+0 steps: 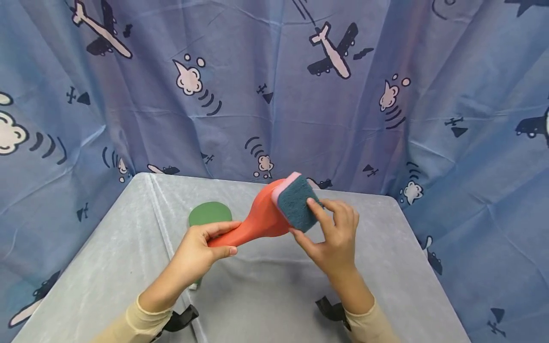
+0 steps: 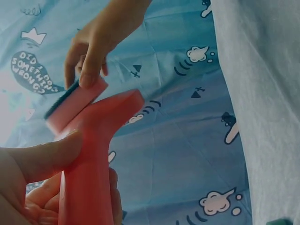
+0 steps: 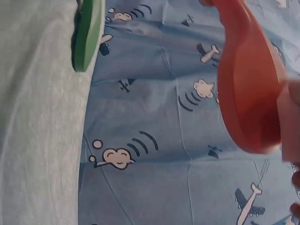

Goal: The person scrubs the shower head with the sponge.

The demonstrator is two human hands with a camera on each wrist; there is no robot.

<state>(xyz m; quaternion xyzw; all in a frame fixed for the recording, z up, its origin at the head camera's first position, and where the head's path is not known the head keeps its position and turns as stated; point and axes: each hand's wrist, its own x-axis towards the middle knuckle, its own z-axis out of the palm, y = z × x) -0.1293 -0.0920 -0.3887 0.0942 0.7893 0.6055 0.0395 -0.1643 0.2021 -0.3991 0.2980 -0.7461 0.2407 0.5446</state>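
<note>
A red paddle (image 1: 257, 221) is held up over the table, and my left hand (image 1: 216, 240) grips its handle with thumb and fingers curled round it. A sponge (image 1: 296, 202), pink with a dark green scouring face, lies against the paddle's wide blade. My right hand (image 1: 315, 224) pinches the sponge, fingers on the green face and thumb at its lower edge. The left wrist view shows the red paddle (image 2: 93, 154) rising from my palm, with the sponge (image 2: 77, 105) at its top. In the right wrist view the paddle's blade (image 3: 248, 79) fills the upper right.
A green paddle (image 1: 208, 213) lies flat on the grey-covered table (image 1: 266, 286) behind my left hand; the right wrist view shows the green paddle (image 3: 89, 33) edge-on. A blue curtain with aeroplane prints (image 1: 274, 95) hangs close behind and beside the table.
</note>
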